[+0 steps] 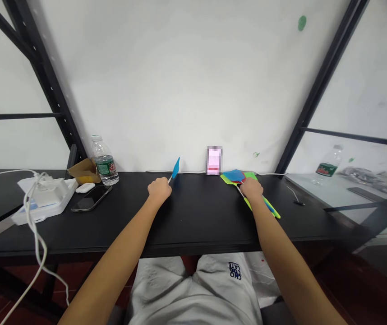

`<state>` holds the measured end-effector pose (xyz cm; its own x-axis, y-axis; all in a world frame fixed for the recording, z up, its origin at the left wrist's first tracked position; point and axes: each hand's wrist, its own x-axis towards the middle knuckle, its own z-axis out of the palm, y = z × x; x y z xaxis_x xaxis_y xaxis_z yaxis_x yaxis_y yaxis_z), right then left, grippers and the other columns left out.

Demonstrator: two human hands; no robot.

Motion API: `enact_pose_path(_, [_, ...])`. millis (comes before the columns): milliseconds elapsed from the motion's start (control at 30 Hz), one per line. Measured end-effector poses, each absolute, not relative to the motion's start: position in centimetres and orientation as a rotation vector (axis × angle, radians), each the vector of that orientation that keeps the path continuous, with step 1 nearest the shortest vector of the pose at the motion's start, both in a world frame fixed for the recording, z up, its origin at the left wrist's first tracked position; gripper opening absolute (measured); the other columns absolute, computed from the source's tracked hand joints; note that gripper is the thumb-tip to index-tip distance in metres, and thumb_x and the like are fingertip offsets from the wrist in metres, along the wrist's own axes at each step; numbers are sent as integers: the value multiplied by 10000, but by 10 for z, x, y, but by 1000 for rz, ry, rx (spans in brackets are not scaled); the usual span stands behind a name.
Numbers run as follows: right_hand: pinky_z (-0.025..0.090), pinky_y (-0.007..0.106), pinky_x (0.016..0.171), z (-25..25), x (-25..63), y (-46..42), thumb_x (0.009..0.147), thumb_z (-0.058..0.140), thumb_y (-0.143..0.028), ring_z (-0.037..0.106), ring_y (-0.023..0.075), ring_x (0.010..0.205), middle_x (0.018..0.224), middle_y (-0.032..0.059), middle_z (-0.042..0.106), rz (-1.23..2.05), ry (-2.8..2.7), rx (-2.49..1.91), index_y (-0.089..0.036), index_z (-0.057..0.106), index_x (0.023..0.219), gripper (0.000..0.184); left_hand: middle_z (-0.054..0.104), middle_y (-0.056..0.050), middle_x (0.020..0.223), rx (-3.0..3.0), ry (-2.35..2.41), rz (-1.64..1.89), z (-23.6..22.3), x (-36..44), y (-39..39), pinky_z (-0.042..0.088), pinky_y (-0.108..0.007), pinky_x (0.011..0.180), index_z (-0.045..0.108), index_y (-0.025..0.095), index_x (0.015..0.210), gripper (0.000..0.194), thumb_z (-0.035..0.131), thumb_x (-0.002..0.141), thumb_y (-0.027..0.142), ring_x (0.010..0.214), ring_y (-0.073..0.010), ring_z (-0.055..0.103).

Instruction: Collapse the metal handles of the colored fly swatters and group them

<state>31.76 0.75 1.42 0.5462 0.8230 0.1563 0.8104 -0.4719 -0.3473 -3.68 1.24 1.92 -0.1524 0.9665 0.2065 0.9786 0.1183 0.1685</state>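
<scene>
My left hand (160,189) is closed around the thin handle of a blue fly swatter (175,169), whose head stands up edge-on just above the black table. My right hand (252,188) is closed too, on the handle of another blue fly swatter (233,175). Beneath that hand lie more swatters: a green fly swatter (228,180) with a slotted head, plus others in green and red that are partly covered. Their green and blue handles (272,208) stick out toward the right. The fingers hide most of both gripped handles.
A phone (214,160) leans against the wall behind the table (196,216). On the left are a water bottle (104,163), a cardboard box (84,171), a dark phone (92,198), a white case (85,188) and a power strip (49,198) with cables. A short cable (295,195) lies right.
</scene>
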Motion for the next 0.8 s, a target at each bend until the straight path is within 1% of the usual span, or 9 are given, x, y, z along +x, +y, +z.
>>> enact_pose_path(167, [469,422,854,15,315,3,847,552,-238,621,337,1047,1071,218,644,-67,-1352,-2287,-123,674,1094,299,667,-208,1081,-2000,-2348,-424,18,-39,15,501,-404,828,683,156,1056,331,560,795,318,1030,-328,645])
enact_pose_path(233, [462,408,842,16,312,0,873,528,-259,622,326,1024,1060,213,643,-118,-1372,-2218,-132,671,1102,298,666,-210,1086,-1996,-2355,-417,17,-41,16,497,-406,830,683,158,1056,334,568,791,328,1036,-331,643])
enact_pose_path(367, [427,371,835,19,303,-4,912,451,-244,601,291,996,1037,202,629,-253,-1385,-2086,-132,661,1154,339,670,-208,1081,-1975,-2381,-384,18,-45,16,491,-402,820,682,167,1050,341,591,771,341,1037,-333,639])
enact_pose_path(633, [364,357,808,20,288,-6,910,418,-211,519,272,949,988,160,586,-495,-1437,-1863,-145,676,1120,340,676,-220,1042,-1884,-2467,-377,20,-56,19,490,-410,781,685,166,1048,382,620,740,382,996,-348,644])
enact_pose_path(800, [341,366,834,18,272,-6,913,432,-206,472,261,935,969,140,570,-575,-1604,-1632,-153,685,1085,311,669,-230,1056,-1817,-2530,-402,22,-69,25,488,-420,764,683,170,1060,428,621,731,437,1001,-362,636])
